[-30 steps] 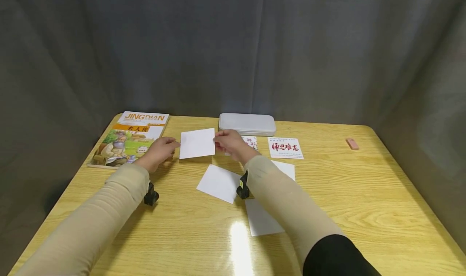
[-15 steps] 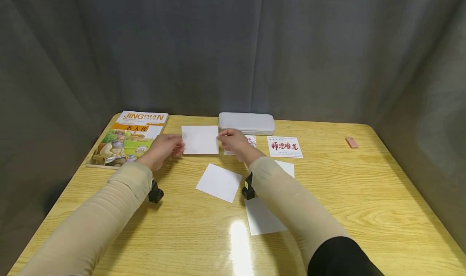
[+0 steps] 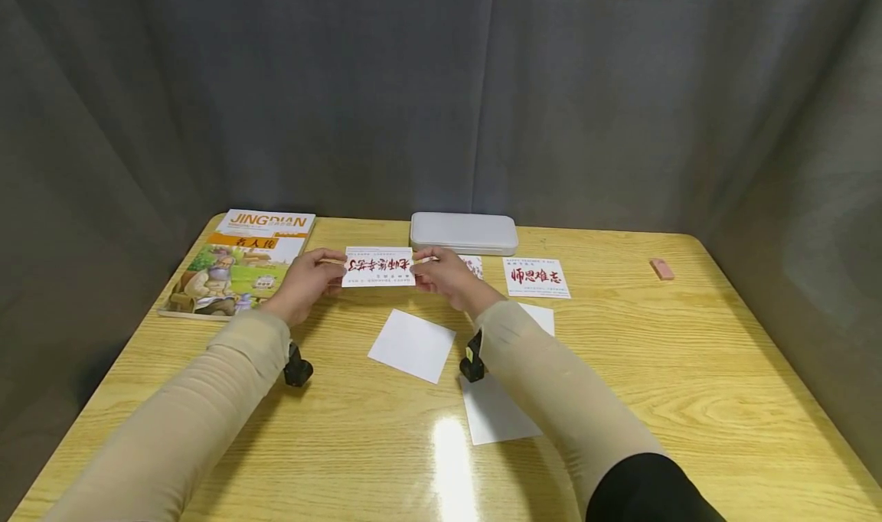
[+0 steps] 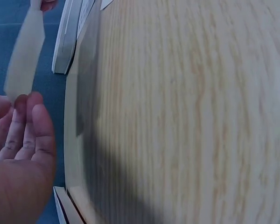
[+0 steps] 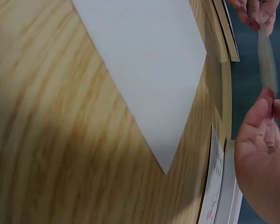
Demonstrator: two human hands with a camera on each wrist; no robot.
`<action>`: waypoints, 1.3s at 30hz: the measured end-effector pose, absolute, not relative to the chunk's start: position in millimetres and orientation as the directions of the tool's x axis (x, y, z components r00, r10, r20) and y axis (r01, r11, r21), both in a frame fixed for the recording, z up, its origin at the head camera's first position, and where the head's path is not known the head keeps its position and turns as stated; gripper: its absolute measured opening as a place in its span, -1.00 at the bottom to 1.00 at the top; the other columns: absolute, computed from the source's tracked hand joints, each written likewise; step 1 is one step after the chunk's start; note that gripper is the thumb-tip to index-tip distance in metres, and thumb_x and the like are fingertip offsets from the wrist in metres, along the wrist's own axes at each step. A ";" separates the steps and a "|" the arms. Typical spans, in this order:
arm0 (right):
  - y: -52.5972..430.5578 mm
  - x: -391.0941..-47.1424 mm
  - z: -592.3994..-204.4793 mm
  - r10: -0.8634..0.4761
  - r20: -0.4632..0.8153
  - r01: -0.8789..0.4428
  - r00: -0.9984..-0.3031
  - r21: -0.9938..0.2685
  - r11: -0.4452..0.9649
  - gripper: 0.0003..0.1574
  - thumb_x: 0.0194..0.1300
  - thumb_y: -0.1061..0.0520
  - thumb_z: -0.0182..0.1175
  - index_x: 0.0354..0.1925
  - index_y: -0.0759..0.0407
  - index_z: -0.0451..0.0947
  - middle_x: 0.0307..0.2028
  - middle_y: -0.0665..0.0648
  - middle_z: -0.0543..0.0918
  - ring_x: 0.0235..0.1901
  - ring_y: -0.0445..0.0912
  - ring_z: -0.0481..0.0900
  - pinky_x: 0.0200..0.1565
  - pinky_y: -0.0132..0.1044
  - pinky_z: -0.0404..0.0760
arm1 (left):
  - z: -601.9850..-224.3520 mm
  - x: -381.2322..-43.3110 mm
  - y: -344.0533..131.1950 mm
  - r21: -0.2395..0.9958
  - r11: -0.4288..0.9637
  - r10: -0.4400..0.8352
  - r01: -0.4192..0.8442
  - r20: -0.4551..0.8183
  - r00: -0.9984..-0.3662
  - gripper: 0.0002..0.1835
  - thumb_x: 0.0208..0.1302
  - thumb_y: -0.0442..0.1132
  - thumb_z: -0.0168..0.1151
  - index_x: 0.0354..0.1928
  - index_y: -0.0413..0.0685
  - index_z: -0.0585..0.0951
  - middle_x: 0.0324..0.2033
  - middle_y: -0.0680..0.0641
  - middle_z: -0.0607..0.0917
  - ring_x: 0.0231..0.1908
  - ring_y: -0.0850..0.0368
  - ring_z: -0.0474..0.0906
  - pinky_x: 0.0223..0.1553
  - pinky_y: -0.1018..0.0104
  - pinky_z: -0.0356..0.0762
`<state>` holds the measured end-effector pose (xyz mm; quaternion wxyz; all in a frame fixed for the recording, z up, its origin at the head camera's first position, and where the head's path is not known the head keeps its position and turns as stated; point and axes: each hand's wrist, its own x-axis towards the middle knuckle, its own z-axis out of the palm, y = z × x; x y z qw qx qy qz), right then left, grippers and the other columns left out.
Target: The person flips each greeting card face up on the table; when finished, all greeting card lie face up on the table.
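Between my two hands a small card point(image 3: 379, 267) is held up off the table, its face with red characters turned toward the head camera, the writing seemingly upside down. My left hand point(image 3: 306, 283) pinches its left edge between thumb and fingers. At the opposite edge, my right hand point(image 3: 451, 277) pinches it the same way. Both wrist views show the card point(image 4: 25, 56) nearly edge-on. Below it on the table lies a blank white card point(image 3: 412, 346). Another white card point(image 3: 498, 411) lies nearer the front, partly under the right forearm.
A book point(image 3: 237, 265) lies at the back left. At the back middle stands a white case point(image 3: 463, 233), with a flower-printed card point(image 3: 473, 265) in front of it, partly covered. Right of that lie a card with red characters point(image 3: 537, 278) and a pink eraser-like block point(image 3: 662, 269).
The held card showed its blank white side; it has been turned over and now shows red characters. Both hands have kept their grip, after shifting slightly to the right.
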<state>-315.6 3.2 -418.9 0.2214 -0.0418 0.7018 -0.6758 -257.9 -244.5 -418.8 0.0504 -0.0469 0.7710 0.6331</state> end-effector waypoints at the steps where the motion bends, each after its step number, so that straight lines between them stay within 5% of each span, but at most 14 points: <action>1: 3.0 -315.3 -419.3 -0.355 -0.252 0.237 -0.900 -0.968 0.084 -0.78 0.48 0.37 0.13 0.06 0.35 0.46 -0.34 0.08 0.56 -0.44 -0.18 0.53 -0.16 -0.29 0.64 | -419.7 -258.3 -244.2 0.972 0.196 -0.005 -0.130 -0.132 -0.991 -0.54 0.57 -0.33 0.05 0.41 -0.33 0.37 -0.01 -0.17 0.60 -0.24 0.22 0.57 0.01 0.16 0.64; 11: 4.6 -317.2 -421.5 -0.379 -0.236 0.157 -0.895 -0.961 0.227 -0.62 0.52 0.30 0.08 0.24 0.35 0.53 -0.38 0.04 0.50 -0.43 -0.16 0.42 -0.26 -0.31 0.49 | -418.7 -264.3 -238.1 0.958 0.216 0.002 -0.188 -0.193 -0.981 -0.38 0.54 -0.25 0.11 0.54 -0.24 0.25 -0.06 -0.16 0.62 -0.29 0.20 0.59 -0.16 0.31 0.63; 19: -1.1 -314.6 -418.3 -0.498 -0.248 0.142 -0.831 -0.960 0.242 -0.63 0.56 0.34 0.01 0.22 0.40 0.55 0.01 0.25 0.66 -0.19 -0.07 0.62 -0.16 -0.28 0.64 | -414.8 -269.9 -222.3 0.940 0.310 0.151 -0.140 -0.194 -0.969 -0.52 0.53 -0.26 0.11 0.38 -0.35 0.45 -0.21 -0.07 0.66 -0.35 0.19 0.56 -0.21 0.27 0.59; 27: -0.1 -316.0 -418.6 -0.367 -0.282 0.283 -0.886 -0.958 0.052 -0.38 0.57 0.20 0.09 0.50 0.23 0.25 -0.08 0.14 0.55 -0.32 -0.13 0.57 -0.19 -0.31 0.60 | -415.9 -269.7 -230.1 0.973 0.169 0.036 -0.158 -0.166 -0.985 -0.84 0.55 -0.34 0.08 0.03 -0.25 0.41 -0.36 -0.06 0.65 -0.33 0.15 0.68 -0.22 0.29 0.62; 31: 1.2 -316.8 -423.2 -0.340 -0.305 0.336 -0.889 -0.941 -0.034 -0.39 0.48 0.35 0.14 0.42 0.29 0.27 -0.25 0.15 0.58 -0.37 -0.10 0.59 -0.23 -0.35 0.65 | -416.5 -267.6 -237.0 0.984 0.038 -0.008 -0.173 -0.172 -0.985 -0.92 0.56 -0.37 0.07 -0.08 -0.18 0.36 -0.40 -0.04 0.66 -0.37 0.25 0.71 -0.28 0.42 0.65; 34: -0.5 -318.0 -427.4 -0.335 -0.294 0.336 -0.895 -0.939 -0.073 -0.60 0.46 0.42 0.13 0.20 0.32 0.35 -0.31 0.16 0.59 -0.34 -0.08 0.62 -0.28 -0.39 0.67 | -416.2 -266.4 -238.4 0.984 0.006 -0.020 -0.177 -0.177 -0.984 -0.91 0.55 -0.38 0.07 -0.11 -0.17 0.34 -0.43 -0.03 0.66 -0.40 0.27 0.70 -0.30 0.45 0.66; 39: -5.9 -318.2 -429.2 -0.292 -0.275 0.311 -0.916 -0.947 -0.084 -0.82 0.45 0.44 0.14 -0.08 0.26 0.38 -0.36 0.17 0.59 -0.39 -0.10 0.59 -0.32 -0.40 0.65 | -415.9 -262.2 -234.9 0.963 0.211 -0.085 -0.169 -0.154 -0.984 -0.73 0.56 -0.29 0.07 0.11 -0.31 0.35 -0.09 -0.19 0.57 -0.13 0.07 0.62 -0.08 0.26 0.61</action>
